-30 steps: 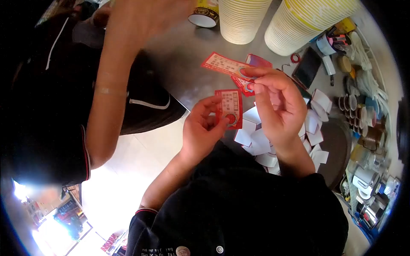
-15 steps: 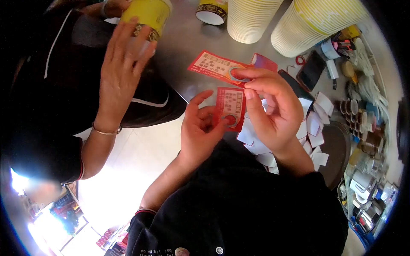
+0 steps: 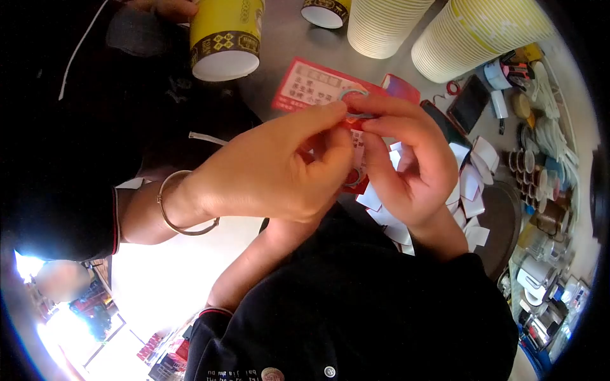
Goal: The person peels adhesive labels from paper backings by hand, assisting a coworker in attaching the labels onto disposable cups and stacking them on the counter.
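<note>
My right hand [image 3: 413, 159] pinches a long red printed card [image 3: 305, 86] by its right end, where a grey ring shape shows. A co-worker's hand [image 3: 273, 165], with a bracelet at the wrist, reaches across from the left, its fingertips at that same end. Behind it my left hand [image 3: 295, 227] is mostly covered; only a small part near the wrist shows. A second red card [image 3: 358, 152] is partly visible between the hands, and my left fingers on it are hidden. Another red card [image 3: 401, 87] lies just behind my right hand.
The co-worker's other hand [image 3: 175, 9] is at a yellow cup [image 3: 227, 44]. Another cup [image 3: 326, 13] and two cup stacks [image 3: 386, 25] [image 3: 470, 38] stand at the back. White folded cards [image 3: 471, 184] lie beside my right wrist, with a phone [image 3: 468, 103] and small containers farther right.
The co-worker's hand has moved from the yellow cup to the long card, covering most of my left hand. The yellow cup is lower in view. My right hand keeps its pinch.
</note>
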`<state>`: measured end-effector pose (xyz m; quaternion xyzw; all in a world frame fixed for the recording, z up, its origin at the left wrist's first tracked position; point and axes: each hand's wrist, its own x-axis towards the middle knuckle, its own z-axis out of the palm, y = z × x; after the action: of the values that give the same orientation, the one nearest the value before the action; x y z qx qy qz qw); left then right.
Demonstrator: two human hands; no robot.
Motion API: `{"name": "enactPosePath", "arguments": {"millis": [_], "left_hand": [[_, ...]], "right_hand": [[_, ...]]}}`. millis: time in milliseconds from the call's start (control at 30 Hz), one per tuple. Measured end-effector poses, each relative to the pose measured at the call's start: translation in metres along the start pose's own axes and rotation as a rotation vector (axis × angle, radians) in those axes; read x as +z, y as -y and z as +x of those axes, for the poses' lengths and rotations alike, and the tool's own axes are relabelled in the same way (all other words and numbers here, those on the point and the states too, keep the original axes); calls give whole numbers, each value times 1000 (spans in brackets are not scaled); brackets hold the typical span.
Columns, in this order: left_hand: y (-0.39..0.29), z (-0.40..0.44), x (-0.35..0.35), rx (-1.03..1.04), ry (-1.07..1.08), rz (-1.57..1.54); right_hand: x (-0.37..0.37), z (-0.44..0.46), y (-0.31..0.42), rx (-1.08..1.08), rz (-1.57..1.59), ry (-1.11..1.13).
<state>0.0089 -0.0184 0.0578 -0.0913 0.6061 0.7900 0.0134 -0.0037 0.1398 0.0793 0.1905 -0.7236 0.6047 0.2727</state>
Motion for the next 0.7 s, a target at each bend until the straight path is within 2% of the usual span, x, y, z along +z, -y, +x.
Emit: {"name": "enactPosePath", "arguments": {"millis": [67,133,167,200,267,300,367,400,467,533,600,700], "left_hand": [[7,-12,9,5,27,4],[10,-21,9,-65,113,47],[7,-19,5,-131,169,83],[5,-17,0,-195,227,122],[5,-16,-2,-194,244,121],[5,-16,-2,-193,259,121],[3,-14,-2,-197,274,126],[2,-14,-2,-203,291,135],[-4,-16,-2,-204,316,136],[-8,-18,-8,-210,343,144],[-8,-17,-19,-280,412,-40],[-7,-15,-20,-267,413,-28]], "right_hand": [[-8,9,3,-147,-147,297],[-6,4,-2,-149,-146,291],[-7,3,-6,-157,-159,165],[-11,1,-6,-143,-230,132],[-18,-4,-7,-107,-371,69],[-16,-12,-12,88,-303,83],[-9,-28,-14,626,80,135],[-8,-30,-12,627,81,136],[-5,-28,-7,834,529,105],[-3,-28,-11,782,524,48],[-2,-26,-13,725,521,-13],[-2,-24,-15,683,535,-25]]}}
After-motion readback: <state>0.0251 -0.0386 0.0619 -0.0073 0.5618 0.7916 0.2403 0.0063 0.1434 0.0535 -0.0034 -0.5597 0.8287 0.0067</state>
